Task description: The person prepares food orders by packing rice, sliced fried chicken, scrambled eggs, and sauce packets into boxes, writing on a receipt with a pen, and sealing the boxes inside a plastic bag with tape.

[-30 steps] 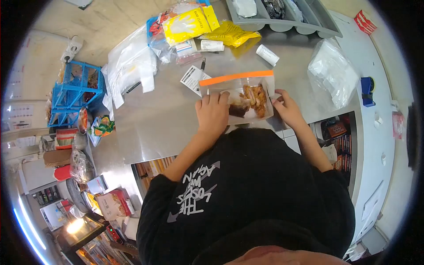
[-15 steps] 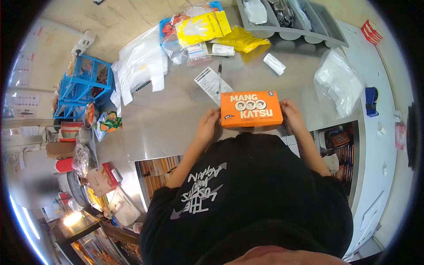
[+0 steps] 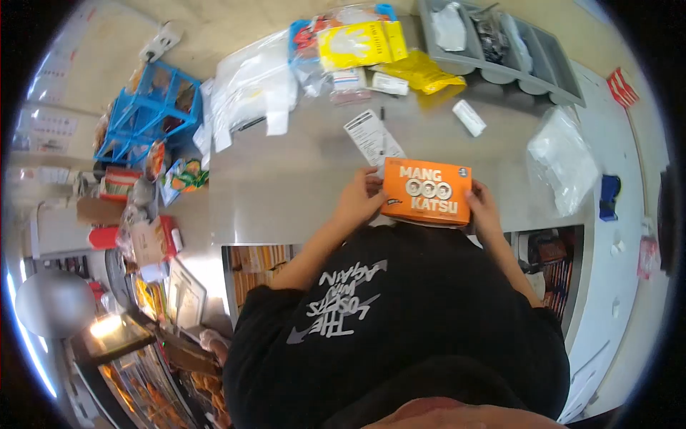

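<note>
An orange takeaway box (image 3: 427, 191) printed "MANG KATSU" is held close to the chest at the counter's near edge, its lid closed. Around its left end, my left hand (image 3: 362, 199) has its fingers bent against the side. My right hand (image 3: 484, 209) grips the opposite end, with the thumb near the front corner. Just beyond the box lies a printed receipt (image 3: 370, 137), with a dark pen (image 3: 382, 121) beside it.
Plastic bags (image 3: 250, 89), a yellow hand-gloves pack (image 3: 357, 46) and a grey divided tray (image 3: 468, 61) line the counter's (image 3: 286, 186) back. A clear bag of white items (image 3: 561, 164) lies right. Blue baskets (image 3: 161, 107) stand left. Lower left, a gloved hand (image 3: 213, 342) shows near a food display.
The view has shifted, so the counter things sit further right. My left hand has moved further round the box's end, and the box is slightly tilted. The gloved hand has come into view.
</note>
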Available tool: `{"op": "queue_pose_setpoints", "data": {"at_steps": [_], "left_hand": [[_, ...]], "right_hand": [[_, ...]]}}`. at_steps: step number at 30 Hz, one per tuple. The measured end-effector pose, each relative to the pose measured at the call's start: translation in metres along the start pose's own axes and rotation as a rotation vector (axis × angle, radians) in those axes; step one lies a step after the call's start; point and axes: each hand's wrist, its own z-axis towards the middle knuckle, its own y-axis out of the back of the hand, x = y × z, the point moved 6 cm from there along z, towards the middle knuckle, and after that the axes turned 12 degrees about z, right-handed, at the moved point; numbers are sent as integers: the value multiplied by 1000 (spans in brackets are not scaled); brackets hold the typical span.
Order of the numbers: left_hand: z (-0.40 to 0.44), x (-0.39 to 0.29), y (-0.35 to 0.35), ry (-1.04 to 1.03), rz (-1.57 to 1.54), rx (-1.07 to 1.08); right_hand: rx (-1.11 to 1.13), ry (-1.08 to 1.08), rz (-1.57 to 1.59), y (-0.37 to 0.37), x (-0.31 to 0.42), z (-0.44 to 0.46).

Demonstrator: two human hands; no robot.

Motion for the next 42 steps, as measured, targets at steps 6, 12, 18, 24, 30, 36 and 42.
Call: {"op": "queue_pose_setpoints", "data": {"at_steps": [6, 12, 18, 24, 30, 36, 42], "left_hand": [[-7, -35, 19, 132, 250, -29], [-6, -36, 43, 115, 126, -133], [0, -9, 15, 116, 28, 58], [-14, -51, 20, -322, 543, -38], [-6, -69, -42, -882, 1007, 163], [6, -95, -74, -889, 1172, 83], [52, -145, -92, -736, 1101, -61]], "right_hand": [[164, -490, 100, -24, 35, -4], [41, -550, 292, 6, 17, 0], [154, -319, 68, -1, 12, 11], [166, 538, -852, -33, 70, -14], [674, 746, -999, -56, 31, -17], [611, 776, -1024, -19, 48, 7], [-849, 785, -768, 297, 140, -10]]}}
